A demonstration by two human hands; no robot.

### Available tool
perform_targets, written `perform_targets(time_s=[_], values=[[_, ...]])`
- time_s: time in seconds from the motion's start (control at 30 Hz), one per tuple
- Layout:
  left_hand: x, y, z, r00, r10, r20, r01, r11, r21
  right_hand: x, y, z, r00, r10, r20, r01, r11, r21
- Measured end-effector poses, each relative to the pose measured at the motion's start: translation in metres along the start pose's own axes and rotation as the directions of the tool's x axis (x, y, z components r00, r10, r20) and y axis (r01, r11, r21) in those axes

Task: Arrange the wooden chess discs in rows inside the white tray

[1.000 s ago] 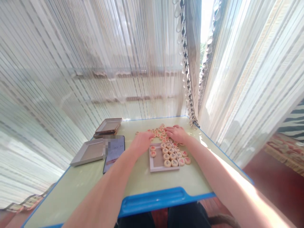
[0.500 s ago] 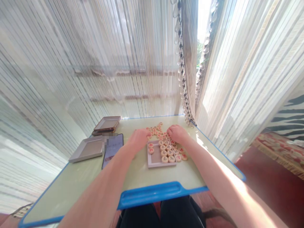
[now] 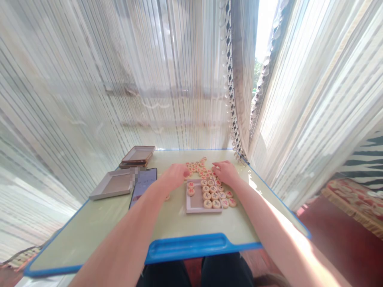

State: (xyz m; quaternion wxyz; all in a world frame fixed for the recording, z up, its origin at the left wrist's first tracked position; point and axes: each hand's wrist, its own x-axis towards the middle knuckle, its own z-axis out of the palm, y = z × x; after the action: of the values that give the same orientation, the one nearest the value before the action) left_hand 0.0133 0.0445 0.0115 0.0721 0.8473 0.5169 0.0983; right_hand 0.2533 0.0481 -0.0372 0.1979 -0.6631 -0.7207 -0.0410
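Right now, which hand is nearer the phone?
Left. The left hand is right of the phone, a gap between; the right hand is farther right, beside the round pieces.

Sheer string curtains (image 3: 167, 91) and fringed, patterned cloth (image 3: 356, 199) suggest a home.

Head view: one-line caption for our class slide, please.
Left hand and right hand beside loose round pieces beyond a partly filled box.

The left hand (image 3: 176, 174) and right hand (image 3: 226, 172) flank loose round pieces (image 3: 198, 170). Nearer the person, a shallow tray (image 3: 196, 210) contains red-marked pieces (image 3: 191, 192) and black-marked pieces (image 3: 206, 196). A phone (image 3: 145, 181) lies further left.
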Motion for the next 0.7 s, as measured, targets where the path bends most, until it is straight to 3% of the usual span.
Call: perform_targets(time_s=[0.33, 0.47, 0.7], values=[[-0.001, 0.001, 0.001, 0.996, 0.086, 0.039, -0.083, 0.993, -0.079, 0.010, 0.006, 0.006, 0.997, 0.073, 0.007, -0.073, 0.997, 0.038], [0.003, -0.004, 0.006, 0.996, 0.073, 0.047, -0.070, 0.995, -0.071, 0.010, 0.007, 0.007, 0.997, 0.061, -0.048, -0.058, 0.996, 0.074], [0.002, 0.001, 0.004, 0.997, 0.039, 0.065, -0.037, 0.999, -0.024, 0.011, 0.002, 0.009, 0.992, 0.035, -0.119, 0.003, 0.951, 0.309]])
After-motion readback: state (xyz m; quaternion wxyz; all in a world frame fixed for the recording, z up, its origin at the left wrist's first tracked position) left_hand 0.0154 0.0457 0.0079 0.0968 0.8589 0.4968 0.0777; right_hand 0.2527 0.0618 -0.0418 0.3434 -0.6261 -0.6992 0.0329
